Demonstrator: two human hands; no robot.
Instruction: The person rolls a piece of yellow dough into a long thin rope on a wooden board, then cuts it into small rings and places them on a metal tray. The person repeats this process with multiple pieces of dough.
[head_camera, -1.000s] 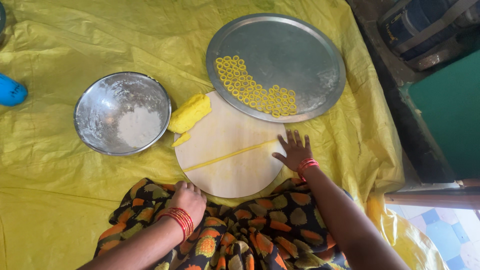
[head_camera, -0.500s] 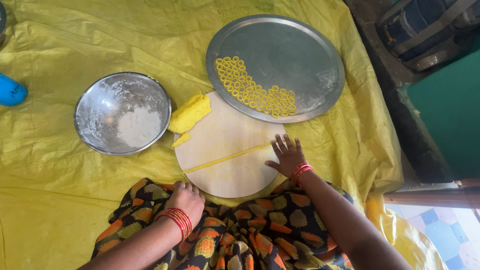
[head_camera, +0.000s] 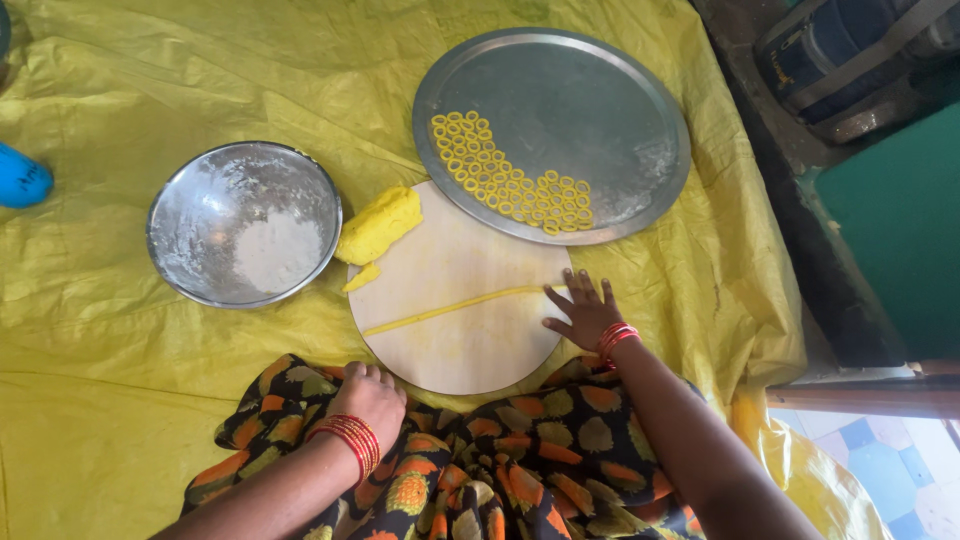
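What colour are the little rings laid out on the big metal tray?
The little rings are bright yellow, lying in rows on the silver tray; the head view shows them clearly.

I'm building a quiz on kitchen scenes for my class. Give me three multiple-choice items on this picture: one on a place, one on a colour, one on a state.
1. Where do the small dough rings lie?
A. on the round metal tray
B. in the steel bowl
C. on the wooden board

2. What colour is the sheet under everything?
A. white
B. yellow
C. green

3. How is the right hand?
A. clenched around a spoon
B. lifted high, away from the board
C. flat, fingers spread, at the end of the thin dough rope

Answers:
1 A, the rings sit in rows on the tray's near side.
2 B, the sheet is yellow all around.
3 C, the palm lies on the board's right edge, where the rope ends.
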